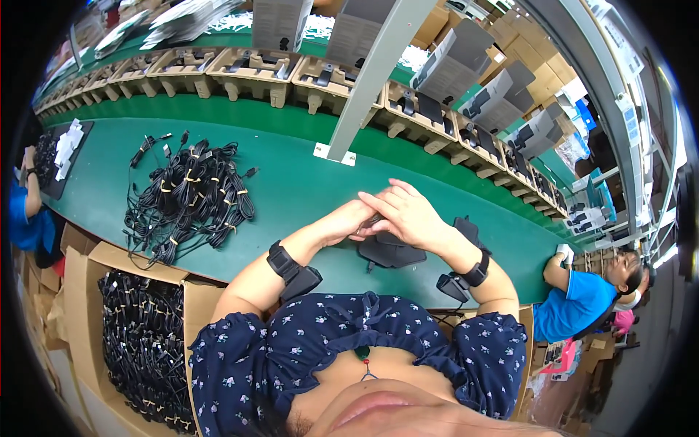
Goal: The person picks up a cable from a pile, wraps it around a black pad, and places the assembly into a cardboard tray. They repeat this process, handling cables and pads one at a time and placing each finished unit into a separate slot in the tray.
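Observation:
Above the green bench, in front of my chest, my two hands meet. My left hand (pixel 349 221) is closed, its fingers partly covered by the other hand. Across it lie the fingers of my right hand (pixel 409 217), curled over the left fingers. A small dark patch shows between the hands; what it is, I cannot make out. Just below them on the bench lies a flat black angular piece (pixel 393 251), partly hidden by my right hand. Another black piece (pixel 467 229) sits beyond my right wrist. Both wrists wear black straps with small boxes.
A heap of bundled black cables (pixel 191 193) lies on the bench at left. Lower left, an open carton (pixel 84 320) holds more cables. A metal post (pixel 368 84) rises behind my hands. Moulded brown trays (pixel 251 69) line the far side. Co-workers in blue shirts are at both ends.

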`<action>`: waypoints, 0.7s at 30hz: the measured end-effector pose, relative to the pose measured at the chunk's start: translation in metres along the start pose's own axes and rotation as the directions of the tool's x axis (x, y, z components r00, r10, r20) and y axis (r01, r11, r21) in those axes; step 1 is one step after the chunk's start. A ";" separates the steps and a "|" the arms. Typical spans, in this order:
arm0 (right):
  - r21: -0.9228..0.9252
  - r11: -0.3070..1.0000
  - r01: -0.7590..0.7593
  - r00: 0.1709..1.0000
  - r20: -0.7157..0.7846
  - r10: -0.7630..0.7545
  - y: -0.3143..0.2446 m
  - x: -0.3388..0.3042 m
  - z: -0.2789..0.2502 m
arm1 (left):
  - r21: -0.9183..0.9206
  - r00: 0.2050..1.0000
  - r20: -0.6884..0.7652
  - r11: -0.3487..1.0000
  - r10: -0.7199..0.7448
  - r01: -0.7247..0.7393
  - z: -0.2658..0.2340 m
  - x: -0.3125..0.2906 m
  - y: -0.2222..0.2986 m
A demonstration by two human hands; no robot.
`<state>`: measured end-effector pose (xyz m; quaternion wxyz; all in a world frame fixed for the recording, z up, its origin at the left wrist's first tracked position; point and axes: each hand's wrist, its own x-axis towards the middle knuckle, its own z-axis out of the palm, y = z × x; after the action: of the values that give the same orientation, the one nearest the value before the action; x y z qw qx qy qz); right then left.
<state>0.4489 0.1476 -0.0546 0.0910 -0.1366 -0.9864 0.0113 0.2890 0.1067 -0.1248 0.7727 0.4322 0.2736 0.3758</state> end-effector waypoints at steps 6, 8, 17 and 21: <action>-0.066 0.994 -0.087 0.994 0.057 0.091 0.001 -0.029 -0.024 | 0.065 0.984 0.006 0.982 0.176 -0.176 -0.001 0.009 -0.008; -0.133 0.979 -0.154 0.988 -0.033 0.151 0.027 -0.033 -0.035 | 0.070 0.957 -0.185 0.974 0.225 -0.216 -0.017 0.017 -0.019; -0.309 0.493 -0.813 0.582 -0.424 0.693 0.225 -0.059 -0.090 | 0.384 0.695 -0.598 0.903 0.400 -0.190 -0.065 0.037 -0.047; -0.442 0.369 -0.818 0.523 -0.300 0.798 0.300 -0.064 -0.079 | 0.381 0.706 -0.598 0.910 0.379 -0.165 -0.063 0.039 -0.046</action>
<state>0.6039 0.4183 -0.0023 0.0493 -0.6200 -0.7508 -0.2222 0.2801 0.1515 -0.1988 0.4859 0.4190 0.5144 0.5690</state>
